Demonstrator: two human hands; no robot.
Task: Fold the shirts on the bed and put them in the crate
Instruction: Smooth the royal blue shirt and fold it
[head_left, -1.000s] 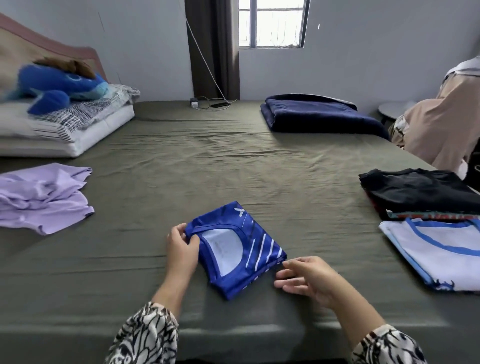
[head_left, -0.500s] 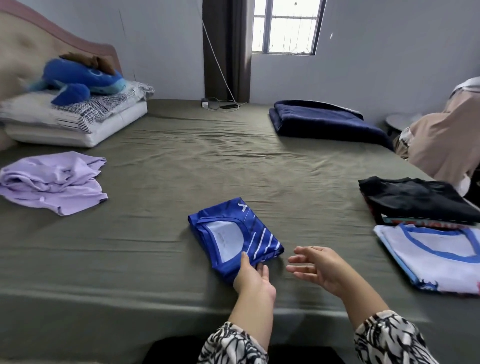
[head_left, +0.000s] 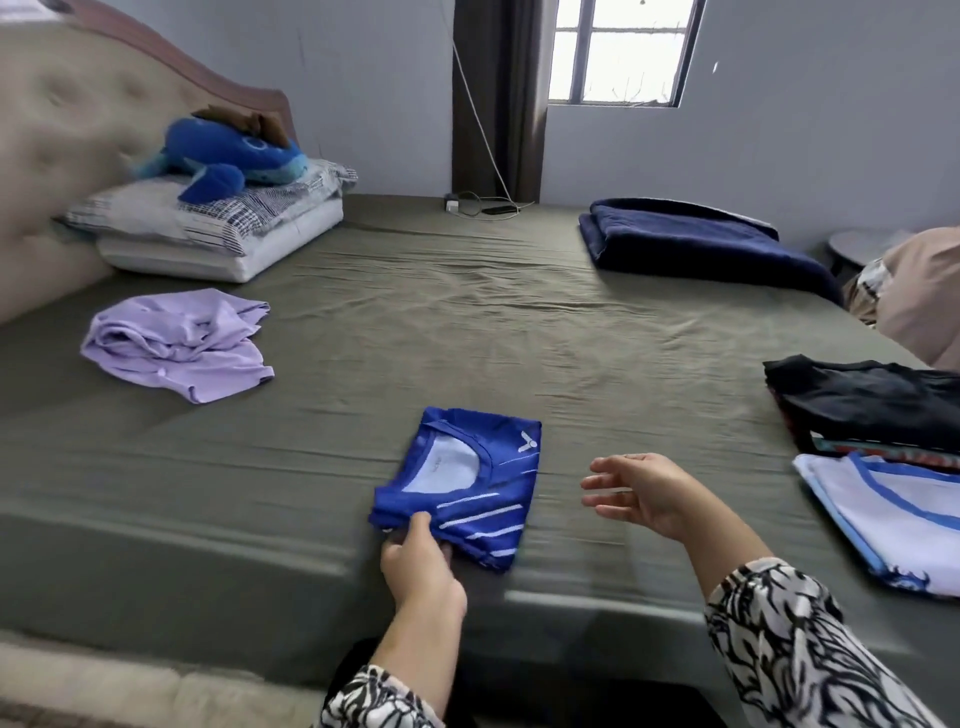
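A folded blue shirt (head_left: 467, 478) with white stripes lies near the front edge of the olive-green bed (head_left: 467, 322). My left hand (head_left: 418, 561) pinches its near corner, thumb on top. To the right of the shirt my right hand (head_left: 644, 493) hovers with its fingers spread and holds nothing. A crumpled lilac shirt (head_left: 176, 343) lies unfolded at the left. At the right edge sit a folded black garment (head_left: 862, 395) and a white shirt (head_left: 893, 525) with blue trim. No crate is in view.
Pillows (head_left: 208, 234) with a blue plush toy (head_left: 228, 161) are stacked by the headboard at the back left. A folded navy blanket (head_left: 691, 244) lies at the back right. A charger and cable (head_left: 483, 208) rest at the far edge.
My left hand has gone from the shirt's left side to its near corner and taken hold of it. The shirt has turned. My right hand has lifted off the bed.
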